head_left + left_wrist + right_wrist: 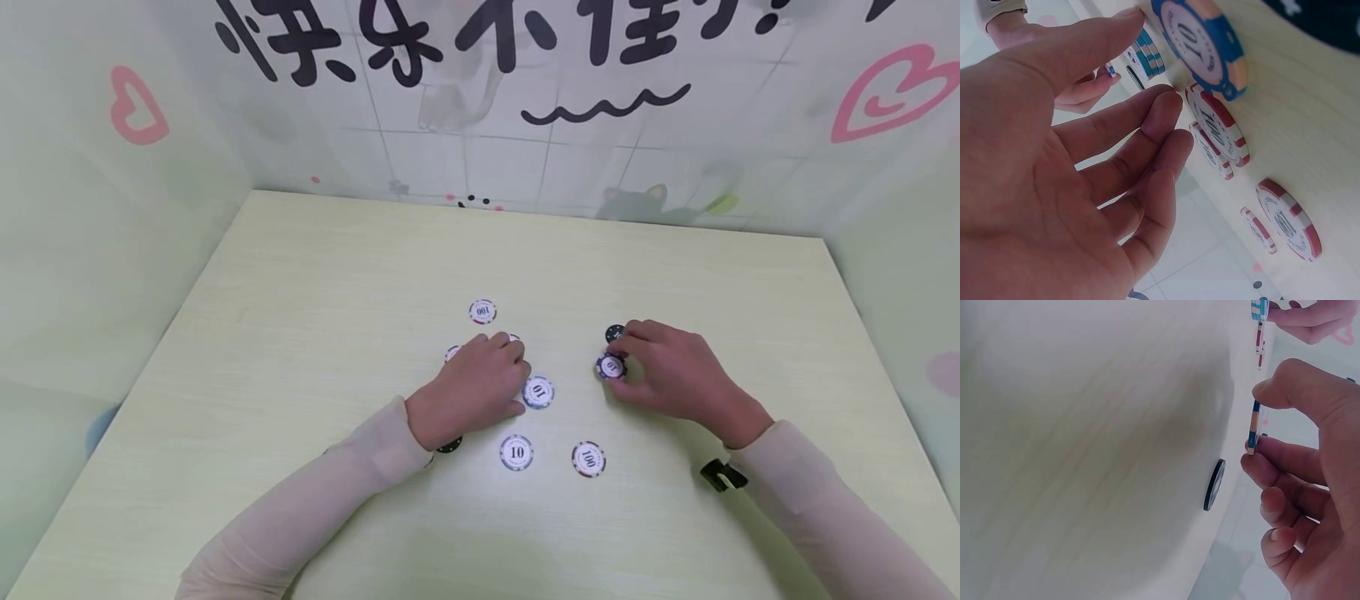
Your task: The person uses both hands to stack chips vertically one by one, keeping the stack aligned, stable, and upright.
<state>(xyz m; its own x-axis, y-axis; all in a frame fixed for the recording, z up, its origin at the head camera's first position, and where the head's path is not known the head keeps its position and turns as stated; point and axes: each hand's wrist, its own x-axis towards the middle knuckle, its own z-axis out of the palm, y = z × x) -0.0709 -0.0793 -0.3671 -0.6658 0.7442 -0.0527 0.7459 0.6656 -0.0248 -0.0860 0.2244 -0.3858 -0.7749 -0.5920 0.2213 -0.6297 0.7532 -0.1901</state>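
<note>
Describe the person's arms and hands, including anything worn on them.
The sleeves are long, plain and pale beige. The left hand and right hand wear no gloves, and no rings show on the fingers. A small black piece shows beside the right cuff.

Table [337, 267]: pale, faintly grained | front: tan-and-blue-edged 10 chip [517, 452], red-edged 100 chip [588, 459] at its right | centre: blue-and-white-edged 10 stack [538, 392] | farthest: lone 100 chip [483, 312] | right: black chip [616, 333], partly hidden
</note>
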